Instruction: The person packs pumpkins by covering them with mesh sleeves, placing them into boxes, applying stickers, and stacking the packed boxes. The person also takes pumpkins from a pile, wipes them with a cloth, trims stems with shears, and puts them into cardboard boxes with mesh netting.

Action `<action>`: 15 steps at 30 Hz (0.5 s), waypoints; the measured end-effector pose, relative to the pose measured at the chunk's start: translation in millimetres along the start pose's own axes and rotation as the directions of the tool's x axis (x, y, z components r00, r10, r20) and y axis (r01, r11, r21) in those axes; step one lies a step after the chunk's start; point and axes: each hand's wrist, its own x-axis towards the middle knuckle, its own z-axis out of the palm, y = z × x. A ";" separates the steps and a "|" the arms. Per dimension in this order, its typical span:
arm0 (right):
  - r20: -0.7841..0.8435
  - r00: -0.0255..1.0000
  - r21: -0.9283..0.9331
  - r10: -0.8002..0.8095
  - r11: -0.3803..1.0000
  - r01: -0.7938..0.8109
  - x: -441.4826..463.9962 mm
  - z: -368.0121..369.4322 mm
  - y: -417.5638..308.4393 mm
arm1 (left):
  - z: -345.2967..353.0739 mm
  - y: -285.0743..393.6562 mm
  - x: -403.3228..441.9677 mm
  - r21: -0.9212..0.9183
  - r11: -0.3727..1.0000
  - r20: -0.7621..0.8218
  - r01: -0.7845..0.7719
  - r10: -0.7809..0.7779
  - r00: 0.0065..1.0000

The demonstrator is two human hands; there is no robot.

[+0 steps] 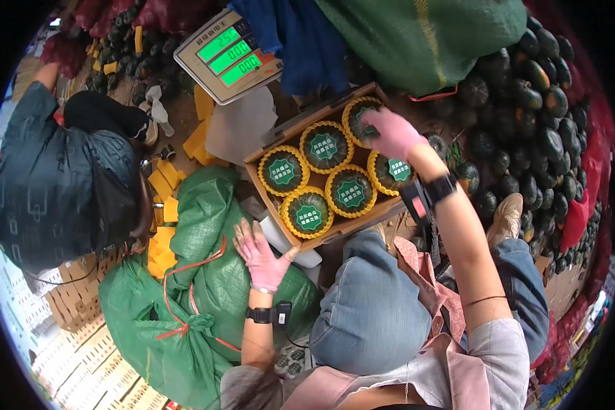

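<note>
A cardboard box (321, 240) holds several dark green squashes, each in a yellow foam net, most showing a green label, such as the front-left squash (307, 213). My right hand (391, 134), in a pink glove, is over the squash at the box's top right corner (354, 123) and partly covers it; its fingers are bent and blurred. My left hand (261, 257), in a pink glove with soiled fingertips, has its fingers spread and lies on a green sack (215, 273), holding nothing.
A scale (229, 58) with a lit display stands beyond the box. Loose squashes (526, 123) are piled at the right. Another person (68, 191) crouches at the left near yellow foam nets (162, 181). A green sack (430, 41) lies at the top.
</note>
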 end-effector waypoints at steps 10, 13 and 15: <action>0.046 0.999 0.032 -0.021 0.999 0.020 -158.9 -48.2 -42.0 | 41.9 95.2 44.1 0.151 0.733 0.230 -0.663 0.627 0.745; -0.587 0.809 -0.012 -0.038 0.999 0.039 -298.7 -130.1 -86.2 | 50.9 126.3 48.8 0.143 0.631 0.252 -0.762 0.722 0.645; -0.861 0.478 -0.058 -0.174 0.967 0.247 -432.0 -168.4 -99.7 | 52.9 143.3 46.3 0.151 0.578 0.264 -0.802 0.758 0.596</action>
